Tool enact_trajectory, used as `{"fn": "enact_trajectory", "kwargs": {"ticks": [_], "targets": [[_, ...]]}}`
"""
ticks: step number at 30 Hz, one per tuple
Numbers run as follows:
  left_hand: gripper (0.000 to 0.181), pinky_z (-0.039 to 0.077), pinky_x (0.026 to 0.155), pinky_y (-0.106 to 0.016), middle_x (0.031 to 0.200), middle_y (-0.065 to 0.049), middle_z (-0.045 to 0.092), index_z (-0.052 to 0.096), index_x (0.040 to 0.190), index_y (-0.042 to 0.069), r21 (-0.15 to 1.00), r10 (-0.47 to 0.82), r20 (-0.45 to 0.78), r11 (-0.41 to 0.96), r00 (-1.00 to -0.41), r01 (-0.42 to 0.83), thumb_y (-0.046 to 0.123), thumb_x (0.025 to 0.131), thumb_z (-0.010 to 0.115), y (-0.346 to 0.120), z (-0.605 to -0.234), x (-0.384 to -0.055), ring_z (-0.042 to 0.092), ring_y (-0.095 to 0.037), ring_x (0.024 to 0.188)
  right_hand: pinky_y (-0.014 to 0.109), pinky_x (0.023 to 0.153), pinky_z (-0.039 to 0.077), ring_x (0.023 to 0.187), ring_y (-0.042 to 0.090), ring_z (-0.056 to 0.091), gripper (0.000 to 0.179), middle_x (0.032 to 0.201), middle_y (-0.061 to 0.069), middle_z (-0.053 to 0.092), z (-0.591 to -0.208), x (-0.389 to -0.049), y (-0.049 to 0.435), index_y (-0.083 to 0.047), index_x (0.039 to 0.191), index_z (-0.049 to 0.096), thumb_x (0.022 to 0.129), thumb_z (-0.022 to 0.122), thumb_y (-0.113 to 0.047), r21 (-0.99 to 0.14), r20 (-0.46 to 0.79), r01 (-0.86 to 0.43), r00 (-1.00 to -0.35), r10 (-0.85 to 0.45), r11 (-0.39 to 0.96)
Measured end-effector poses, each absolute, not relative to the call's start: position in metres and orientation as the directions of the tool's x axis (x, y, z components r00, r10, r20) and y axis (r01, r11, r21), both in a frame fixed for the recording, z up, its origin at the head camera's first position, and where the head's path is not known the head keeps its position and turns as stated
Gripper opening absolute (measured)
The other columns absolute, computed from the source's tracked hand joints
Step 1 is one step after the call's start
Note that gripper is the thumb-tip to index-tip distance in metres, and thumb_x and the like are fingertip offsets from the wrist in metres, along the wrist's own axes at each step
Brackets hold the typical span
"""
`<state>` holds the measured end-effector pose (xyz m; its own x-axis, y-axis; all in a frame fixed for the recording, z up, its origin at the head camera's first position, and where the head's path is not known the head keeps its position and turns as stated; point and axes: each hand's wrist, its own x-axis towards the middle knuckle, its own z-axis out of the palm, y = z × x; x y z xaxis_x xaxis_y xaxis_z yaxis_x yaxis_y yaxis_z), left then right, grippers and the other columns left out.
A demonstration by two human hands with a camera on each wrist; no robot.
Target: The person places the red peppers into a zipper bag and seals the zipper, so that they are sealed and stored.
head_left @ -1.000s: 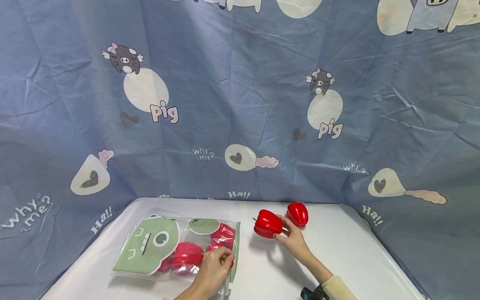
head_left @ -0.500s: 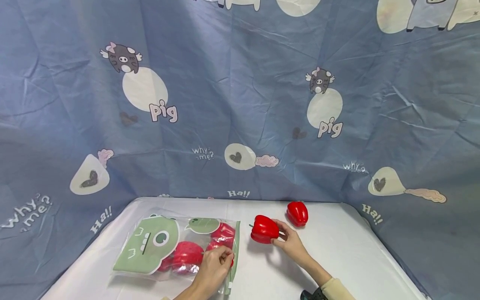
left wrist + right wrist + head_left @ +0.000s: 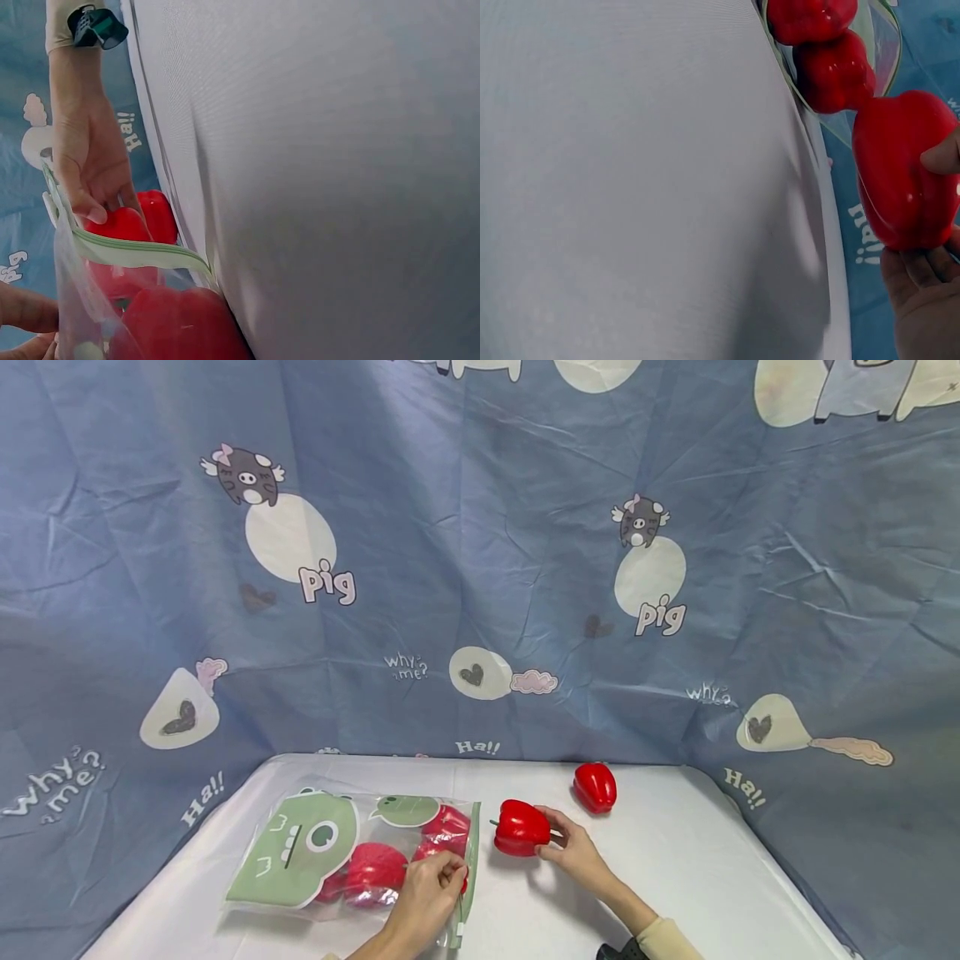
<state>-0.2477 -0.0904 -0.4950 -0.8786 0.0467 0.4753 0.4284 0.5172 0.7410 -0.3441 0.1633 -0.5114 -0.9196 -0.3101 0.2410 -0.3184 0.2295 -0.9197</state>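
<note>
My right hand [image 3: 573,852] grips a red bell pepper [image 3: 521,828] by its blunt end, its green stem pointing left toward the bag's mouth. In the right wrist view that pepper [image 3: 904,172] shows large, thumb on its side and fingers beneath. A clear zip bag [image 3: 315,852] with a green monster print lies on its side at the left, several red peppers [image 3: 375,875] inside. My left hand [image 3: 431,889] pinches the bag's upper film near the mouth. From the left wrist, the green zip edge [image 3: 142,251] arches open over a pepper [image 3: 180,326].
Another red bell pepper [image 3: 595,788] lies at the back right of the white table [image 3: 675,860]. A blue printed curtain [image 3: 480,568] hangs behind and around the table. A zip slider [image 3: 459,930] sits at the bag's near corner.
My right hand has brought its pepper left and nearer to me, away from the other pepper and closer to the bag's mouth. The left hand and bag stay in place.
</note>
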Motion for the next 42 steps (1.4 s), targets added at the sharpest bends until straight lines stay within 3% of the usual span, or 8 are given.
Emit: {"fn": "enact_trajectory", "kwargs": {"ticks": [4,17,24,31,37,42], "targets": [[0.006,0.044,0.055,-0.018,0.065,0.01,0.057,0.069,0.081,0.005,0.745,0.05,0.462,0.52,-0.886,0.418,0.006,0.086,0.065,-0.091,-0.494,-0.247,0.048,0.003,0.06,0.037,0.096,0.05,0.118,0.033,0.057,0.061,0.132,0.024,0.055,-0.514,-0.343,0.16,0.004,0.137,0.046,0.079,0.067,0.002,-0.919,0.235,-0.324,-0.908,-0.347,0.226],[0.006,0.044,0.055,-0.017,0.065,0.01,0.057,0.069,0.081,0.006,0.75,0.051,0.461,0.511,-0.886,0.42,0.006,0.086,0.065,-0.09,-0.494,-0.247,0.048,0.004,0.059,0.028,0.094,0.05,0.117,0.027,0.057,0.062,0.13,0.024,0.055,-0.522,-0.342,0.148,0.005,0.138,0.044,0.081,0.066,0.002,-0.919,0.223,-0.335,-0.878,-0.424,0.209],[0.006,0.044,0.056,-0.017,0.066,0.01,0.058,0.069,0.082,0.006,0.748,0.058,0.46,0.512,-0.886,0.422,0.007,0.087,0.065,-0.091,-0.493,-0.248,0.049,0.003,0.06,0.029,0.092,0.051,0.118,0.035,0.057,0.063,0.131,0.026,0.053,-0.524,-0.344,0.144,0.004,0.139,0.043,0.081,0.066,0.002,-0.925,0.201,-0.32,-0.869,-0.451,0.204],[0.006,0.044,0.056,-0.017,0.066,0.01,0.058,0.07,0.083,0.005,0.739,0.07,0.48,0.504,-0.874,0.446,0.007,0.087,0.065,-0.092,-0.493,-0.249,0.049,0.003,0.061,0.028,0.093,0.051,0.121,0.034,0.056,0.063,0.132,0.023,0.054,-0.519,-0.341,0.137,0.002,0.14,0.043,0.082,0.067,-0.001,-0.917,0.158,-0.301,-0.877,-0.453,0.262],[0.005,0.045,0.056,-0.017,0.067,0.006,0.061,0.07,0.085,0.004,0.743,0.07,0.483,0.495,-0.873,0.451,0.005,0.086,0.065,-0.093,-0.494,-0.248,0.05,0.003,0.061,0.035,0.094,0.05,0.121,0.041,0.054,0.063,0.132,0.028,0.052,-0.507,-0.332,0.132,0.007,0.14,0.04,0.082,0.065,0.001,-0.926,0.141,-0.284,-0.87,-0.472,0.247],[0.005,0.044,0.056,-0.017,0.067,0.004,0.061,0.069,0.085,0.005,0.747,0.074,0.479,0.489,-0.874,0.451,0.005,0.087,0.064,-0.093,-0.494,-0.248,0.049,0.003,0.061,0.031,0.094,0.05,0.122,0.036,0.055,0.063,0.133,0.024,0.053,-0.515,-0.336,0.13,0.002,0.141,0.042,0.083,0.067,-0.002,-0.915,0.154,-0.305,-0.87,-0.468,0.265]]}}
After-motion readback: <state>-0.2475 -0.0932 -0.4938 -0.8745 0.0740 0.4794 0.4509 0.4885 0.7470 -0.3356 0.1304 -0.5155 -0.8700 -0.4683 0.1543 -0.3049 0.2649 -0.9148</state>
